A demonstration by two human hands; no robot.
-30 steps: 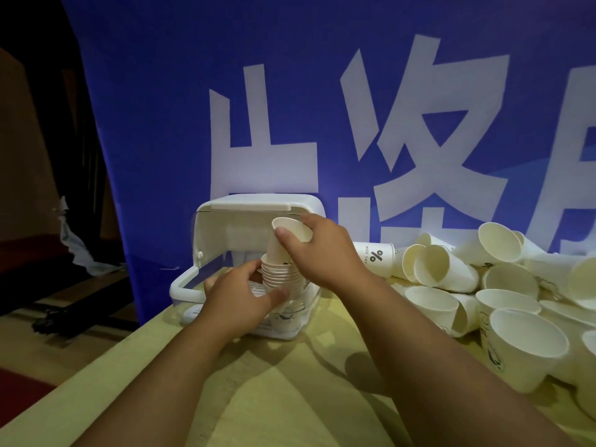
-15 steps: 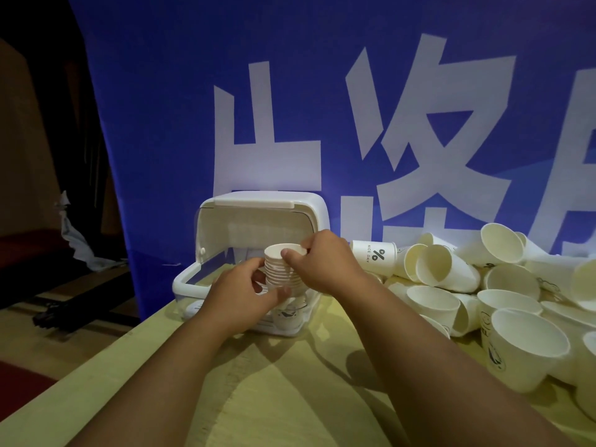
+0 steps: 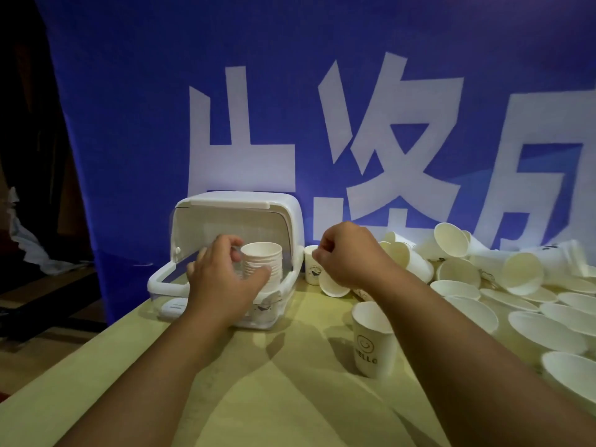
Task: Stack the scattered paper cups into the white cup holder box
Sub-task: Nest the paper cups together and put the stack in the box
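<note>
The white cup holder box stands on the table's far left with its lid swung up. A stack of white paper cups stands upright inside it. My left hand holds that stack, thumb on its front and fingers curled round its far side. My right hand hovers to the right of the box with its fingers curled and nothing in it, above small cups lying beside the box. Scattered paper cups lie heaped to the right.
One cup printed HELLO stands upright near my right forearm. The yellowish table ends at a left edge, with dark floor beyond it. A blue banner with white characters hangs right behind the box and the cups.
My right hand pushed a cup down onto the stack, let go and moved right toward the loose cups. My left hand stayed on the stack.
</note>
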